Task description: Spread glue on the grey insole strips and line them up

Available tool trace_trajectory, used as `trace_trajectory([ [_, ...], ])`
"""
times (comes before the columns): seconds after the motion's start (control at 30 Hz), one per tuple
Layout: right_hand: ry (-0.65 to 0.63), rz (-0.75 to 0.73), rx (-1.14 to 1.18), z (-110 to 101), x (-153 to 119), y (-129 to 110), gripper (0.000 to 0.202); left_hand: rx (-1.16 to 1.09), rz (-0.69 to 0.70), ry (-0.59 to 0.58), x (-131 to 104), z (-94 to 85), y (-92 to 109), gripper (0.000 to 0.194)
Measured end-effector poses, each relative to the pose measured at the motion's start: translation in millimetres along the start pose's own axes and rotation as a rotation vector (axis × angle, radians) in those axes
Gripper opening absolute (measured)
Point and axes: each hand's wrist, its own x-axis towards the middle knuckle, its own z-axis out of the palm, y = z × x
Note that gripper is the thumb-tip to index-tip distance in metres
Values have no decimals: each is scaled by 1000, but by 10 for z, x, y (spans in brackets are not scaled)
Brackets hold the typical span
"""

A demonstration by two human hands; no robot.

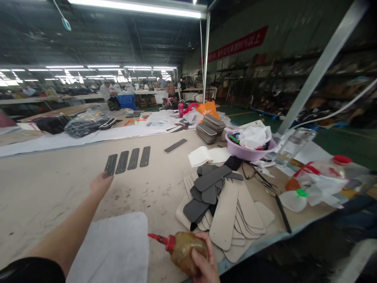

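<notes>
- The right hand (pixel 204 261), at the bottom centre of the frame, is wrapped around a glue bottle (pixel 184 250), fingers closed on its rear end.
- The glue bottle is squat and rounded, amber-brown and smeared, with a red conical nozzle (pixel 160 239).
- Its long axis lies nearly level, running left-right across the frame; the nozzle points toward the left, tilted slightly upward in the picture, over the bare table (pixel 44 188).
- The left hand (pixel 101 183), left of centre, reaches far out; its fingertips rest on the nearest of four dark strips (pixel 110 165). The fingers lie flat and together, gripping nothing.
- The four dark strips sit side by side in a row, each slanted the same way, just beyond the left hand.
- A grey felt mat (pixel 113 247) lies at the lower left, just left of the nozzle.
- A heap of beige and grey insole pieces (pixel 219 204) lies right of centre, just above the right hand.
</notes>
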Motion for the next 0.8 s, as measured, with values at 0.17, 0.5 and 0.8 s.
trace_trajectory([
  [0.17,-65,9,107,-139,16,-109,50,-237,360,-169,-815,71,874,29],
  [0.5,112,-58,198,-117,-164,-672,63,-241,1048,-374,-2227,601,2332,32],
  [0.8,107,-88,249,-137,-214,-809,56,-48,961,-511,-2241,822,2583,18],
])
